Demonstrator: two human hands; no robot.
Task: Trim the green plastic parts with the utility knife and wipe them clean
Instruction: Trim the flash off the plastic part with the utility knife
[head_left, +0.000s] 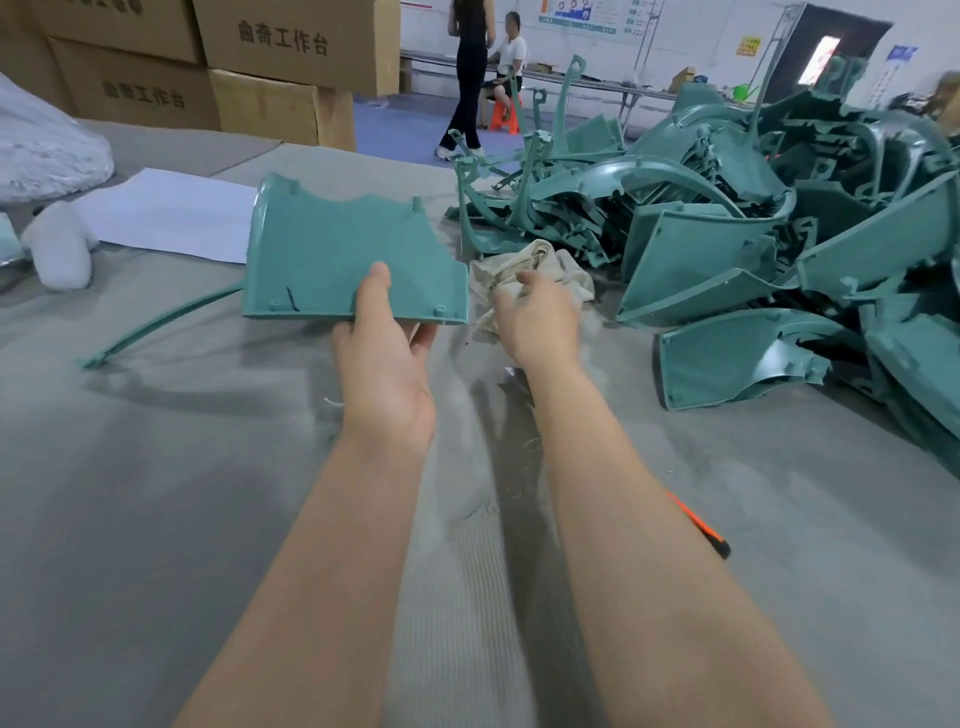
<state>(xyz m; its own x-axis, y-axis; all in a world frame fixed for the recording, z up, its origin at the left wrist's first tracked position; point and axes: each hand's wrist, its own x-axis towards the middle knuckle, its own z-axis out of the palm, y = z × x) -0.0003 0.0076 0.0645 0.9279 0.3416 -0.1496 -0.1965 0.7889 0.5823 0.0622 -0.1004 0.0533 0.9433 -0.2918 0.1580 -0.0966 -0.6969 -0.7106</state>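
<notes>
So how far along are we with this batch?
The utility knife lies set down by the right forearm, so this piece's trimming looks done. In hand: the left hand holds the green panel by its near edge and the right hand grips the cloth, so wiping seems about to start. Left: the pile of green parts at right, though I cannot tell which are already finished.

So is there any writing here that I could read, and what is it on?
"曲奇工作台": printed on the upper cardboard box.
"曲奇工作台": again on the lower cardboard box, fainter.
Wall posters, yellow sign and blue sign: too small and blurred to read.
No writing shows on the green plastic part or the cloth.
</notes>
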